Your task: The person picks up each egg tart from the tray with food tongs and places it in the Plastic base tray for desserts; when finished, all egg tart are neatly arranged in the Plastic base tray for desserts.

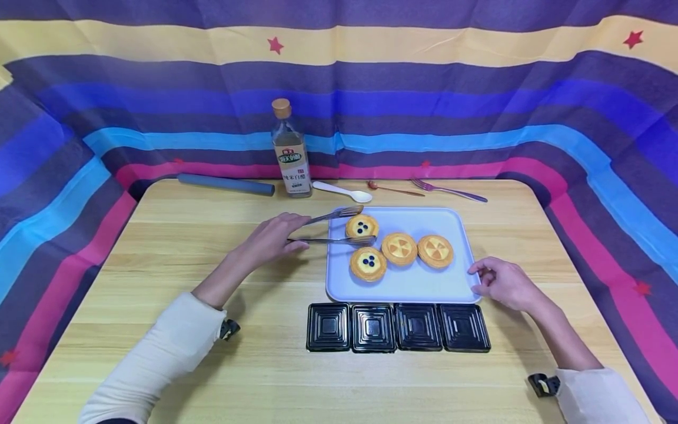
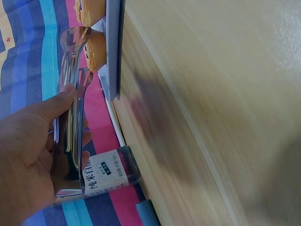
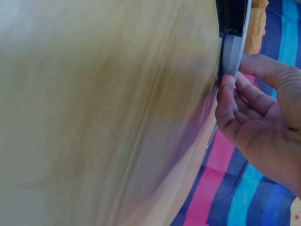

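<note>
The person is wearing long cream fabric sleeves [image 1: 159, 353] on both arms, with a small black strapped wrist device [image 1: 542, 384] sitting just beside each cuff.

The tray [image 1: 402, 287] is pale blue. On it, two golden tarts [image 1: 362, 226] bear dark blue dots, and two more to their right [image 1: 435, 251] show an orange and yellow wedge pattern. Four square moulds [image 1: 398, 327] on the near side are glossy black with stepped square ridges. The table [image 1: 185, 235] is light wood grain. The far cloth [image 1: 477, 106] runs in purple, blue, yellow and pink stripes with red stars. The tongs [image 1: 339, 227] are silver.
</note>
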Available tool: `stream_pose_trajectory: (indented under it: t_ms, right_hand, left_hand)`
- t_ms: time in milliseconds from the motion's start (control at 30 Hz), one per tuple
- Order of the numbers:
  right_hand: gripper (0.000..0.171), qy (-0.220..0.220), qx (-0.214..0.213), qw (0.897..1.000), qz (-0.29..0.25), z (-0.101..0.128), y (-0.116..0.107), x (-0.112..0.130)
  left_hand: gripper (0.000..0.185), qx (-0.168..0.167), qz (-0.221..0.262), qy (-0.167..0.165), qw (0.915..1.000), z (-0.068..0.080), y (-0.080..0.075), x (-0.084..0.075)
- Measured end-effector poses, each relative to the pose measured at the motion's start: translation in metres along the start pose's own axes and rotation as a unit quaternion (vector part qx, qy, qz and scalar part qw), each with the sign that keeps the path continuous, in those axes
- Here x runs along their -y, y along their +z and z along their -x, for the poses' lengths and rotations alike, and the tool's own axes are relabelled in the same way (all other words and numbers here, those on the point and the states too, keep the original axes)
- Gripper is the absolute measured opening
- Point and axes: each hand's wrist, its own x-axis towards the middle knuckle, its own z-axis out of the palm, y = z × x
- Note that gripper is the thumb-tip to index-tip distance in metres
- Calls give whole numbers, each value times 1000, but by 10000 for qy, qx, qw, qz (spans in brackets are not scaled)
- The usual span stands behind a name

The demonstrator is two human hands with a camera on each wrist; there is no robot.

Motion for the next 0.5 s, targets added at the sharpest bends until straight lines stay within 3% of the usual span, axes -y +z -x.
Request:
stream_pose_trajectory:
  t_ms: [500]
  right_hand:
    - [33,23,5,10000,20,-1,0,0]
  left_hand:
    - [55,-161,-176,212,9995,-2,-1,0]
